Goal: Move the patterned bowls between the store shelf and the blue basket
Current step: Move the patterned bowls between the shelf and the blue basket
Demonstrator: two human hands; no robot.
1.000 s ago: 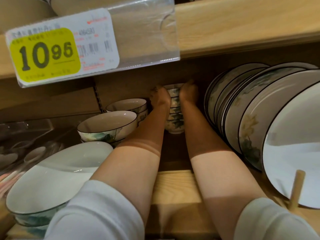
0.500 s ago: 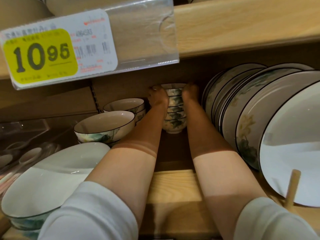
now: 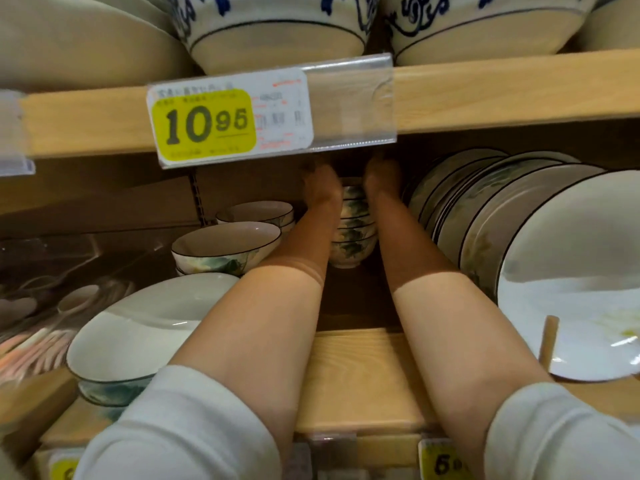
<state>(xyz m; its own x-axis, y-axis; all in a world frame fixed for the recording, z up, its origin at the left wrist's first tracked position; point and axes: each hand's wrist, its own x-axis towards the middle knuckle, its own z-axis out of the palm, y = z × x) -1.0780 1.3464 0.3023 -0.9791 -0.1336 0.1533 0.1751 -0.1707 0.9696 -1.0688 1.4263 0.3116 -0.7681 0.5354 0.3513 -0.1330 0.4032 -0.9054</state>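
Left hand (image 3: 322,190) and right hand (image 3: 381,180) flank the top of the patterned bowl stack (image 3: 353,237), centre frame, deep on the wooden shelf (image 3: 360,375). Fingers are shadowed behind the price tag (image 3: 204,124), so can't tell the grip. Five glazed round bowls visible, green print. Right: upright black-rimmed plates (image 3: 554,254), wooden peg (image 3: 549,344). Left: three larger bowls (image 3: 225,245).

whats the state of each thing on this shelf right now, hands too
small bowl stack, upright, nested, between both hands
left hand, at stack's left side, grip unclear in shadow
right hand, at stack's right side, grip unclear
plates, standing on edge, leaning in a row
medium bowls, stacked upright
large bowl, upright, empty
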